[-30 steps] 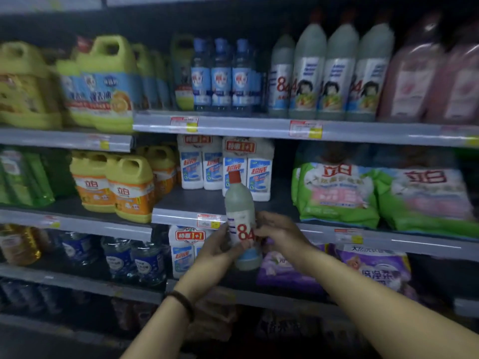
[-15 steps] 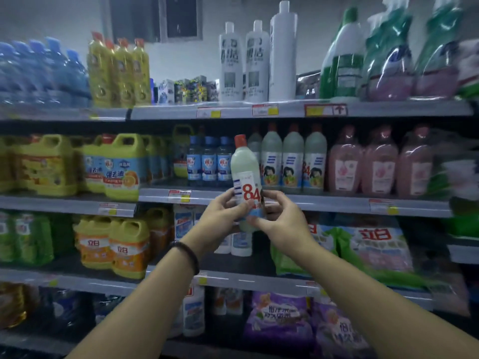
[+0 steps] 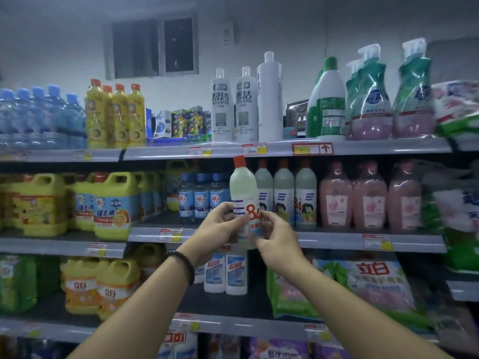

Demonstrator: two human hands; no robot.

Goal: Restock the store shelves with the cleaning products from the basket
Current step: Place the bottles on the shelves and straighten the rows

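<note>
Nearest, two bare forearms reach up from the bottom of the view, the left one wearing a dark beaded bracelet point(image 3: 184, 263). Both hands meet on one disinfectant bottle point(image 3: 243, 187), pale with a red cap and a red "84" on its label. The left hand point(image 3: 220, 229) curls fingers and thumb round the bottle's left side at the label. The right hand point(image 3: 278, 242) grips its lower right side with bent fingers. The bottle is upright in the air, in front of the second shelf's edge point(image 3: 337, 240). Just behind it on that shelf stands a row of matching bottles point(image 3: 285, 195), with blue-capped bottles point(image 3: 201, 198) to their left and pink bottles point(image 3: 369, 200) to their right. Farther up, tall white bottles point(image 3: 233, 107) line the top shelf below a dark window point(image 3: 154, 46).
</note>
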